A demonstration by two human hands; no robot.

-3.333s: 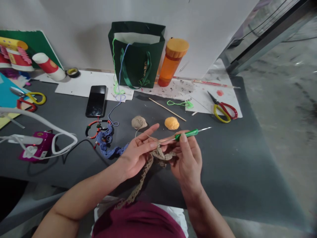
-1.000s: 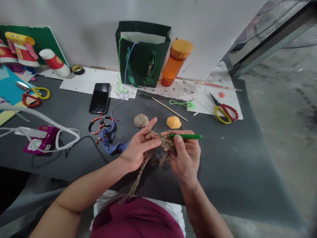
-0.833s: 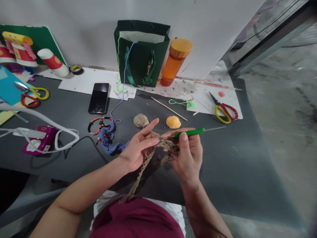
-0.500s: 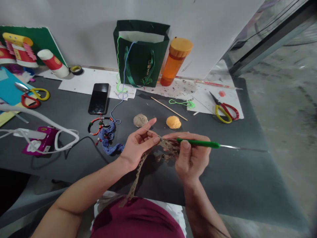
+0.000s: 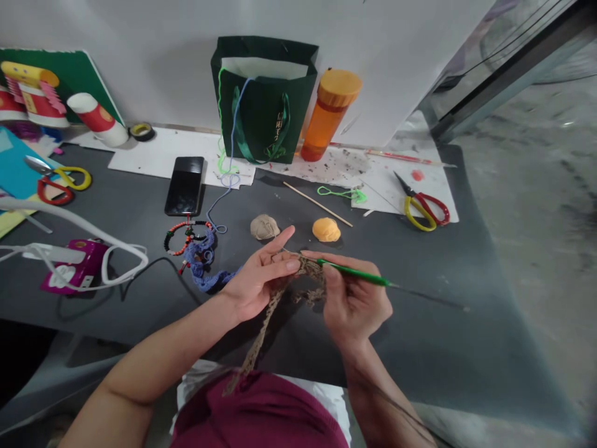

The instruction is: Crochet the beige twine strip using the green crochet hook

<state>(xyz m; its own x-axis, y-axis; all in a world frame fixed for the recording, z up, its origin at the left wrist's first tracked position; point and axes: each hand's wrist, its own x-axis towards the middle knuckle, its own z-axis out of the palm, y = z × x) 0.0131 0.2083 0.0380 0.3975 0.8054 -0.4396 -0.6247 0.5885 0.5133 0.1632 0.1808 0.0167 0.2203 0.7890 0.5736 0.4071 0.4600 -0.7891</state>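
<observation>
My left hand (image 5: 261, 280) pinches a tan crocheted strip (image 5: 261, 339) between thumb and fingers, index finger raised with the yarn over it. The strip hangs down toward my lap. My right hand (image 5: 354, 298) grips a green-handled crochet hook (image 5: 359, 274), its handle end pointing right and down, its tip in the tan work between my hands. A small tan yarn ball (image 5: 263, 226) and an orange ball (image 5: 325, 229) lie on the dark table (image 5: 443, 261) just beyond my hands.
A green paper bag (image 5: 263, 102) and an orange bottle (image 5: 329, 112) stand at the back. A phone (image 5: 185, 185), bead bracelet (image 5: 185, 238), blue crochet piece (image 5: 205, 267), wooden stick (image 5: 317, 204), red-yellow scissors (image 5: 422, 205) and a pink device (image 5: 69, 270) with white cables lie around.
My right hand has swung the hook's handle from pointing right and up to pointing right and down. My left hand has kept its hold on the tan strip.
</observation>
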